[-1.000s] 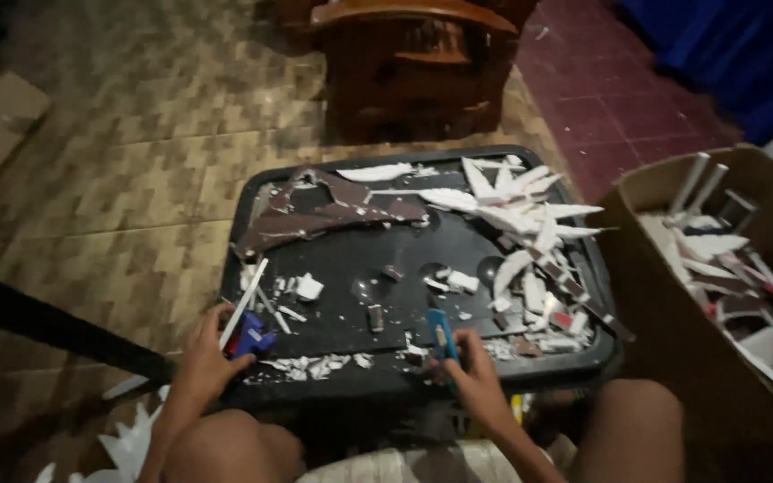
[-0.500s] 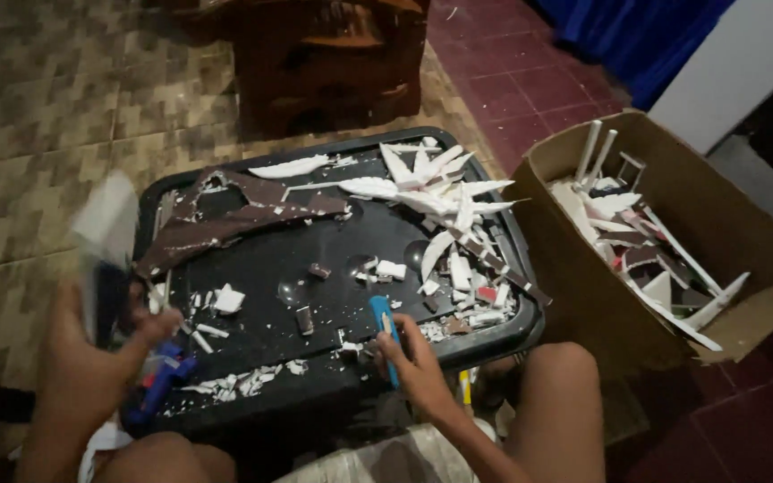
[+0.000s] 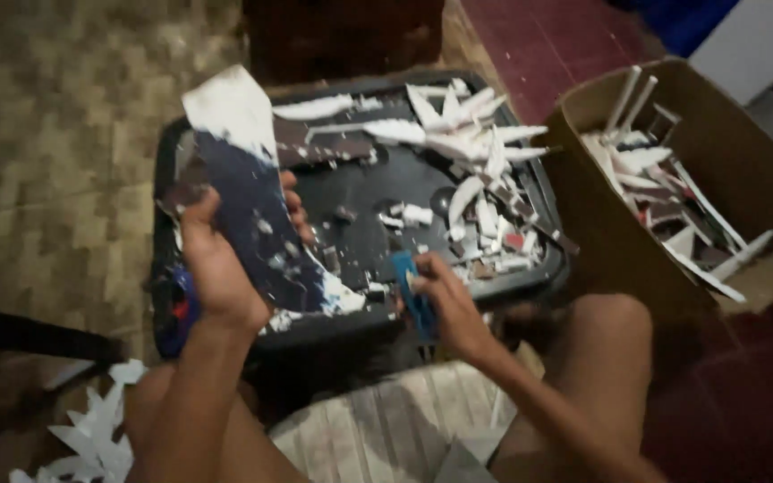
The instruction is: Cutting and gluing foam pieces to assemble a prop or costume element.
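Gripping a long dark sheet (image 3: 257, 224) with a white tip, the left hand (image 3: 216, 264) holds it raised over the left edge of the black tray (image 3: 543, 192). At the tray's near edge, the right hand (image 3: 445, 304) is closed around a blue cutter (image 3: 413, 291). White scraps (image 3: 467, 134) litter the far right corner beside a cardboard box (image 3: 601, 241).

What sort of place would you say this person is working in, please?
Probably a home turned into a makeshift craft spot: a patterned tile floor, a dark tray strewn with cut white scraps, a cardboard box of offcuts. The left hand holds a dark sheet; the right hand holds a blue cutter.
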